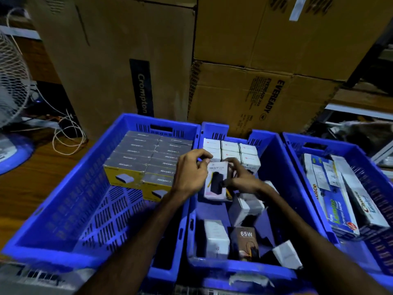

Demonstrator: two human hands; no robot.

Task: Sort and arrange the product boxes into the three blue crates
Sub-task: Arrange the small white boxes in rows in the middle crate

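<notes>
Three blue crates stand side by side. The left crate (63,201) holds neat rows of grey-topped yellow boxes (144,160) at its far end. In the middle crate (282,179), small white boxes (230,149) are lined up along the far wall, and loose boxes lie nearer me, among them a dark 65W box (245,241). Over this crate both hands hold one white box with a black product picture (215,184): my left hand (191,173) grips its left side and top, my right hand (242,177) its right side. Long printed boxes (331,194) fill the right crate (365,165).
Large brown cartons (255,92) are stacked right behind the crates. A white fan (10,81) on a blue base and loose cables (66,133) sit on the wooden floor at the left. Metal shelving (361,111) stands at the right.
</notes>
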